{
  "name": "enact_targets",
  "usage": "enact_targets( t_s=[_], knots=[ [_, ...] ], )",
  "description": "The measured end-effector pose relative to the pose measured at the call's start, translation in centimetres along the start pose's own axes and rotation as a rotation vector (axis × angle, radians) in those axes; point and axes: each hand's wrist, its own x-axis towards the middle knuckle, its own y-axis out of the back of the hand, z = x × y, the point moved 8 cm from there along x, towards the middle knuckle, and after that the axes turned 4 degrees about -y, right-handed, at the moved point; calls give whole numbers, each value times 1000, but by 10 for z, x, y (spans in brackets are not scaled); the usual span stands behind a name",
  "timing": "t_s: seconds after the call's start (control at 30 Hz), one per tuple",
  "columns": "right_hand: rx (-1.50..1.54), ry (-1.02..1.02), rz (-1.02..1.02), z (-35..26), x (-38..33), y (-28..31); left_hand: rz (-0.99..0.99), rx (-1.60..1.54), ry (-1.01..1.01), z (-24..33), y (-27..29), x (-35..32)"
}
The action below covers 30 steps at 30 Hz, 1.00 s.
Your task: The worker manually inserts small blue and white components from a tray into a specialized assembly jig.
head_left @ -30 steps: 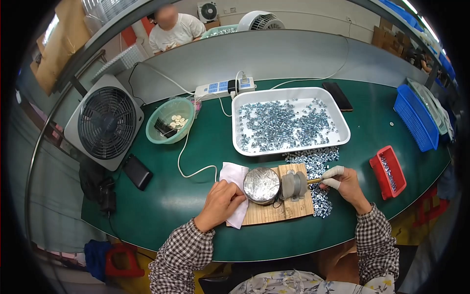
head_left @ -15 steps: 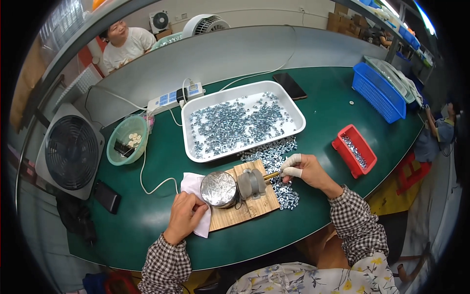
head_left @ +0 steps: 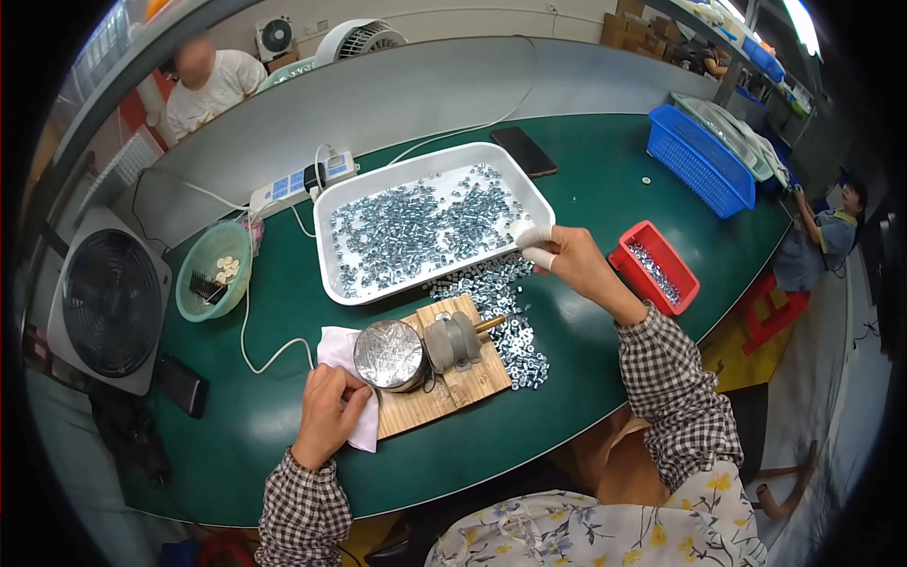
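Observation:
My left hand (head_left: 329,411) is closed on a white cloth (head_left: 365,431), beside a round motor with a silvery foil-like top (head_left: 389,352). The motor is mounted on a wooden board (head_left: 444,402), and a brass-coloured rod (head_left: 490,323) sticks out to its right. White finger covers are on the thumb and forefinger of my right hand (head_left: 588,269). Those fingers are pinched together at the near right corner of a white tray (head_left: 342,295) of small metal nuts (head_left: 406,222); whatever they hold is too small to make out. More nuts (head_left: 522,354) lie heaped between tray and board.
A red bin (head_left: 682,300) with small metal parts stands at right, a blue basket (head_left: 704,170) behind it. At left are a green bowl (head_left: 185,248), a box fan (head_left: 113,302) and a power strip (head_left: 269,195). A dark phone (head_left: 524,151) lies behind the tray. Two people are nearby.
My right hand has left the rod's tip and moved away to the tray's near right corner. My left hand stays at the cloth. The whole view has shifted slightly.

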Motion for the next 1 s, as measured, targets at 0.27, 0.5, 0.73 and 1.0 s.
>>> enact_targets(
  t_s=[0.27, 0.5, 0.73, 1.0],
  knots=[
    [-242, 10, -209, 15, -43, -24, -3, -2, 5, 2, 1, 0],
    [-256, -51, -113, 18, -41, -23, 14, 0, -5, 3, 2, 0],
    [-359, 165, -34, 17, -42, -24, 4, -5, 10, 4, 2, 1],
    [-363, 202, -58, 15, -42, -22, 20, 1, -6, 5, 4, 2]
  ],
)
